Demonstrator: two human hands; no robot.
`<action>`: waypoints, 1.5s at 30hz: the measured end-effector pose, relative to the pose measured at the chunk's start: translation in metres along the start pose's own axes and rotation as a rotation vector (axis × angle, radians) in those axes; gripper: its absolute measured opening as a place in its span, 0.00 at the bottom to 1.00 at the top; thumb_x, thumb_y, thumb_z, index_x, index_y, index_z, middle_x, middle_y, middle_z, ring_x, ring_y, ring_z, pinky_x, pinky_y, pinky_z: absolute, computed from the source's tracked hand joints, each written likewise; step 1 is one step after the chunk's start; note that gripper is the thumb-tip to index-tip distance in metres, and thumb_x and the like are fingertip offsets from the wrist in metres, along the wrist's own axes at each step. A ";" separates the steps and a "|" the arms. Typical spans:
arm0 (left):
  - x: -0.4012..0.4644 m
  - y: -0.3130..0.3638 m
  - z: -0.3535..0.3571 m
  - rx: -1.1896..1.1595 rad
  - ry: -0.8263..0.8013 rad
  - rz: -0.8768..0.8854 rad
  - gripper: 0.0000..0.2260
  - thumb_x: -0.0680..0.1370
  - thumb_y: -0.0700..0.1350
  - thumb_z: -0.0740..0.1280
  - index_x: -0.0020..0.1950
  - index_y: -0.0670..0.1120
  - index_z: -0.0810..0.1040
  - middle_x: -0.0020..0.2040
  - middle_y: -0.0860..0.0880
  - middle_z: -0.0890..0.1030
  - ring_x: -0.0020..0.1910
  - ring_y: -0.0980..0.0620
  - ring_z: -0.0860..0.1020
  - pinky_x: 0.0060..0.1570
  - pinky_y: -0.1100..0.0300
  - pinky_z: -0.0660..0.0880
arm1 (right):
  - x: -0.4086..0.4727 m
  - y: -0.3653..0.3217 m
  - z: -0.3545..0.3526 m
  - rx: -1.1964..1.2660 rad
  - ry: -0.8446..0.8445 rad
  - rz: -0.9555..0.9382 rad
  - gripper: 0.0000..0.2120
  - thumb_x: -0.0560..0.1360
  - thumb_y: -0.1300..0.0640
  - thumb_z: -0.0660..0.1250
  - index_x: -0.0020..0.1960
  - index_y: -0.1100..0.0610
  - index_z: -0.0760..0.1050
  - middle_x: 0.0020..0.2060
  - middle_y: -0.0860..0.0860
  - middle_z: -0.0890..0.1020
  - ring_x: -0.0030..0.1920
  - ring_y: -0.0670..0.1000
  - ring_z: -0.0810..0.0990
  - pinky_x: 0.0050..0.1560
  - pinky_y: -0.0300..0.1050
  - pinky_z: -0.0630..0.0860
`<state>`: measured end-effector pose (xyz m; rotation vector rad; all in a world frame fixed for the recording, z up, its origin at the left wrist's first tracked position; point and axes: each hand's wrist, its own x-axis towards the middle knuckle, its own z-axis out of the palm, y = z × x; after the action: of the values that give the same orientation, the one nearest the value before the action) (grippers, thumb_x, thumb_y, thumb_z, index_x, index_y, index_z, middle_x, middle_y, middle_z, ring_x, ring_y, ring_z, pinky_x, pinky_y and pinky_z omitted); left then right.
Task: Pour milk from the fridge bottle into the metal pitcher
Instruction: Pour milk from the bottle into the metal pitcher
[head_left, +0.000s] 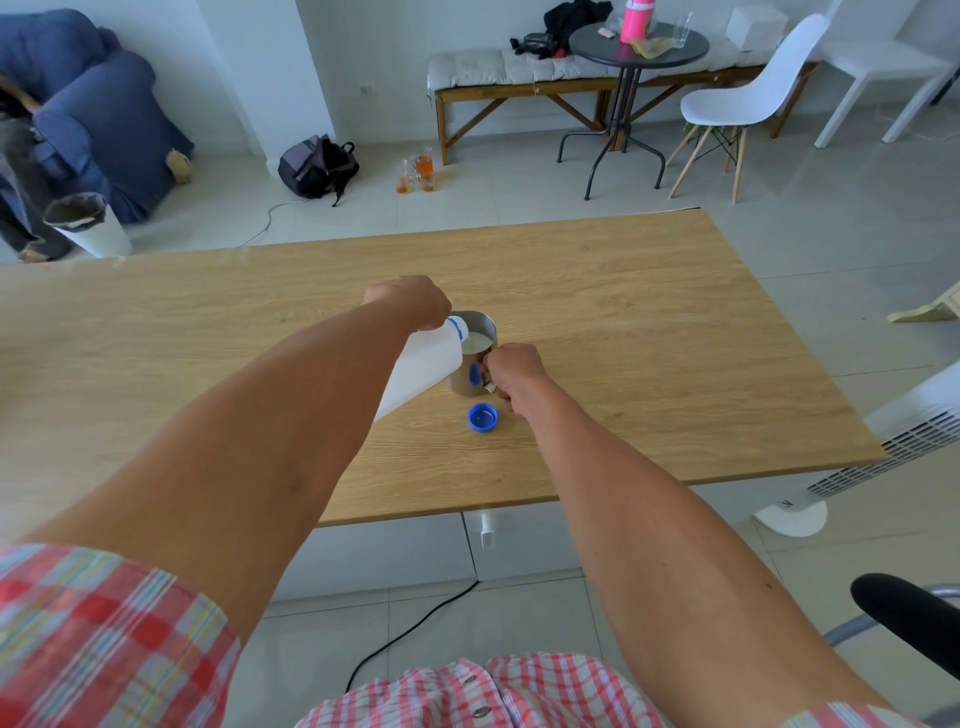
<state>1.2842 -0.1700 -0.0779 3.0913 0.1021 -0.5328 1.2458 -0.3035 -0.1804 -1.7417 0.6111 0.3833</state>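
A white plastic milk bottle (423, 366) with a blue neck ring is tipped over, its mouth resting at the rim of the shiny metal pitcher (470, 371). My left hand (410, 301) grips the bottle from above near its neck. White milk shows inside the pitcher. My right hand (514, 371) is closed on the pitcher's handle at its right side. The pitcher stands upright on the wooden table (649, 322). The bottle's blue cap (483, 417) lies open side up on the table, just in front of the pitcher.
A white fan (883, 452) stands by the table's right edge, a black chair arm (906, 616) at the lower right. Beyond the table are a white bin (91, 226), a backpack (317, 165), glasses of orange drink on the floor (418, 174), a round table and a white chair.
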 end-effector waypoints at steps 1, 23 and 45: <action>0.000 0.000 0.000 0.001 -0.001 0.000 0.09 0.82 0.46 0.58 0.47 0.44 0.76 0.40 0.48 0.77 0.44 0.46 0.78 0.47 0.53 0.73 | 0.000 0.000 0.000 -0.002 -0.001 0.001 0.09 0.77 0.67 0.57 0.46 0.57 0.74 0.33 0.52 0.71 0.30 0.50 0.63 0.28 0.42 0.61; 0.004 -0.007 0.005 -0.098 0.004 -0.040 0.11 0.82 0.49 0.58 0.44 0.45 0.74 0.41 0.47 0.78 0.41 0.47 0.78 0.45 0.54 0.74 | 0.004 0.001 0.001 0.007 0.003 0.003 0.09 0.78 0.65 0.58 0.46 0.57 0.76 0.35 0.52 0.74 0.30 0.50 0.66 0.29 0.41 0.63; -0.032 -0.073 0.030 -1.031 0.280 -0.183 0.17 0.78 0.55 0.55 0.34 0.46 0.60 0.33 0.49 0.65 0.29 0.49 0.63 0.30 0.59 0.59 | -0.005 0.013 -0.003 -0.113 0.141 -0.165 0.10 0.78 0.59 0.66 0.44 0.63 0.83 0.31 0.54 0.82 0.26 0.51 0.77 0.28 0.40 0.70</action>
<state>1.2393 -0.0999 -0.0953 2.1192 0.4843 0.0044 1.2339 -0.3073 -0.1874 -1.9245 0.5497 0.1839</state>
